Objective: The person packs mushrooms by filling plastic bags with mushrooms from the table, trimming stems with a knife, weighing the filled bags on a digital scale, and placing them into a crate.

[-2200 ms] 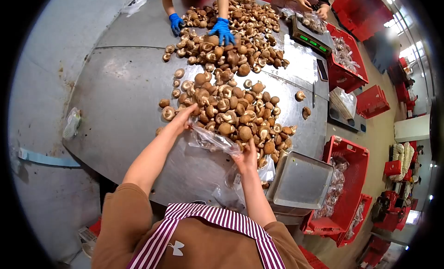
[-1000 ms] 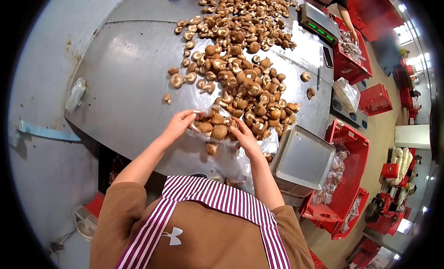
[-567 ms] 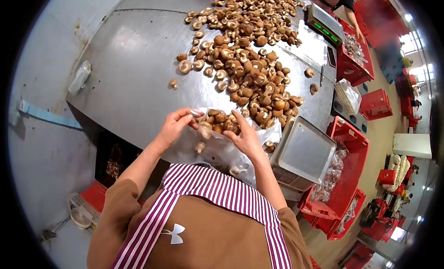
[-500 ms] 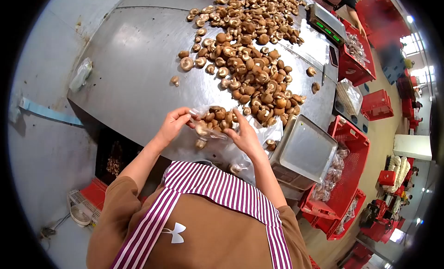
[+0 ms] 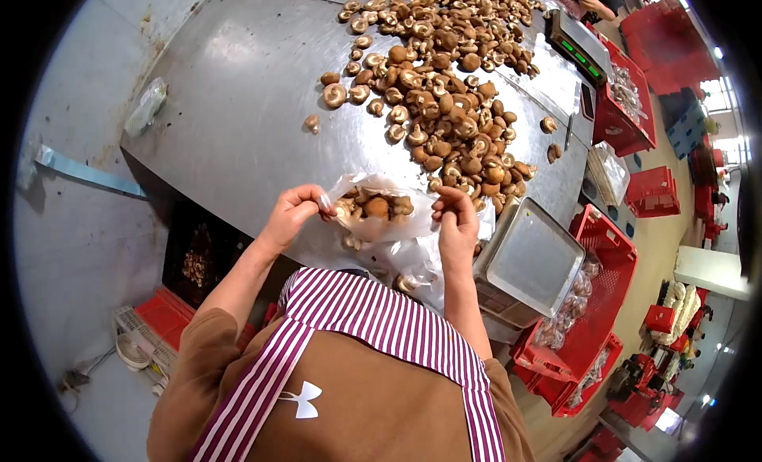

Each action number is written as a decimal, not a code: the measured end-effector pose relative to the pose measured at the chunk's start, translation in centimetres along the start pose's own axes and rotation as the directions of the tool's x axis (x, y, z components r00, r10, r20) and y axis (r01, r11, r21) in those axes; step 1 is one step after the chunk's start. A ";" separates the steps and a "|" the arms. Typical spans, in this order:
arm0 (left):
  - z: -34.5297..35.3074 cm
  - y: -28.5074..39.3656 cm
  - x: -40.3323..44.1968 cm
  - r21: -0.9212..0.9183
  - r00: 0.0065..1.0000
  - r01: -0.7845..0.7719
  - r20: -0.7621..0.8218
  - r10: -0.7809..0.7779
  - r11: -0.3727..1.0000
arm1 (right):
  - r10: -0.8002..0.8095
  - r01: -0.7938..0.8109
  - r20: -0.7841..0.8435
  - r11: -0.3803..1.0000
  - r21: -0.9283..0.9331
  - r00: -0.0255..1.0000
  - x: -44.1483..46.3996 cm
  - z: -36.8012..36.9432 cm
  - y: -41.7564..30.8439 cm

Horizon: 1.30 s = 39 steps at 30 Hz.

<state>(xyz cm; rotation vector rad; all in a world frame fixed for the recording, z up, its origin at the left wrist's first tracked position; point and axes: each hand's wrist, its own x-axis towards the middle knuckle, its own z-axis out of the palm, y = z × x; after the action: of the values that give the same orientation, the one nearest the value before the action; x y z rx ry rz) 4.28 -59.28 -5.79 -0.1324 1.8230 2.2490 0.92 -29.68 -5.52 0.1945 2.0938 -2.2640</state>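
A clear plastic bag (image 5: 389,226) with several brown mushrooms (image 5: 376,207) in it is stretched between my hands at the table's near edge. My left hand (image 5: 294,214) pinches the bag's left rim between thumb and fingers. On the other side, my right hand (image 5: 456,224) grips the right rim, fingertips closed. More crumpled plastic bags (image 5: 421,263) lie just below, close to my apron, with a mushroom (image 5: 405,282) by them. Beyond the bag spreads a large heap of loose shiitake mushrooms (image 5: 452,113) on the metal table (image 5: 230,105).
A scale with a metal pan (image 5: 533,256) stands to my right. Beside it, a red crate (image 5: 607,263) holds bagged mushrooms. Farther back are a scale with green digits (image 5: 579,49), a phone (image 5: 587,101) and another red crate (image 5: 623,117). A co-worker's arm (image 5: 595,5) shows at the top.
My right hand has moved right and now grips the bag's rim, which is spread wider and raised. The mushrooms sit deeper inside. The view has shifted slightly.
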 end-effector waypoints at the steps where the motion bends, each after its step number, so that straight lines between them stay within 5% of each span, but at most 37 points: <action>1: 0.0 0.2 -0.1 0.008 1.000 0.006 0.011 -0.006 1.000 | -0.036 0.037 0.022 0.998 -0.048 0.999 0.0 0.1 -0.5; 3: -0.4 -0.1 0.0 0.016 1.000 0.007 0.022 -0.008 1.000 | -0.070 0.091 0.128 0.982 -0.166 0.989 0.3 -0.1 -0.4; 4: -0.9 -0.7 -0.1 0.059 0.997 0.075 -0.005 -0.075 0.995 | 0.037 0.003 0.154 0.968 -0.250 0.987 0.1 0.0 -0.8; 6: -1.5 -1.6 -0.5 0.098 0.989 0.146 -0.040 -0.143 0.984 | -0.094 0.195 0.241 0.876 -0.441 0.966 -0.4 0.4 0.7; 8: -1.4 -1.8 -1.1 0.086 0.981 0.190 -0.043 -0.187 0.978 | -0.239 0.433 0.362 0.438 -0.788 0.901 -1.0 1.7 -0.3; 10: -1.0 -2.1 -1.5 0.097 0.982 0.187 -0.030 -0.185 0.977 | -0.439 0.530 0.387 0.272 -0.803 0.811 -1.2 3.6 -0.8; 12: -0.4 -1.9 -1.7 0.110 0.985 0.175 -0.025 -0.173 0.978 | -0.457 0.602 0.417 0.411 -0.684 0.786 -1.0 5.2 0.1; 14: 0.7 -1.4 -2.0 0.077 0.987 0.156 -0.043 -0.153 0.985 | -0.311 0.609 0.528 0.494 -0.620 0.790 -1.0 7.0 1.9; 17: 2.0 -0.6 -2.1 0.047 0.994 0.104 -0.047 -0.102 0.993 | -0.190 0.637 0.620 0.400 -0.659 0.761 -0.7 9.5 7.9; 19: 3.0 0.5 -2.3 0.030 0.994 0.080 -0.076 -0.078 0.996 | -0.091 0.668 0.665 0.201 -0.716 0.741 -0.7 10.6 10.4; 24: 2.2 0.1 -2.9 -0.028 0.982 0.055 -0.180 -0.059 0.998 | -0.219 0.673 0.645 0.382 -0.634 0.732 -0.3 9.1 9.9; 26: 1.2 -0.9 -2.9 -0.022 0.976 0.056 -0.211 -0.059 0.998 | -0.286 0.545 0.467 0.525 -0.654 0.836 -0.3 7.8 8.9; 30: 1.7 -1.3 -2.4 -0.035 0.959 0.133 -0.247 -0.137 0.991 | -0.357 0.502 0.354 0.576 -0.645 0.864 -0.7 5.7 7.7; 39: 4.8 0.9 -2.7 -0.001 0.994 0.066 -0.084 -0.066 0.998 | -0.244 0.665 0.619 0.294 -0.686 0.746 -1.4 9.6 10.1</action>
<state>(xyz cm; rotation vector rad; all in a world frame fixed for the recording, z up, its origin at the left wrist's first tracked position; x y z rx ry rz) 7.04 -55.12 -3.27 -0.2873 1.8338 2.2281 2.97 -40.12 -14.60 -0.9935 2.9312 -0.7649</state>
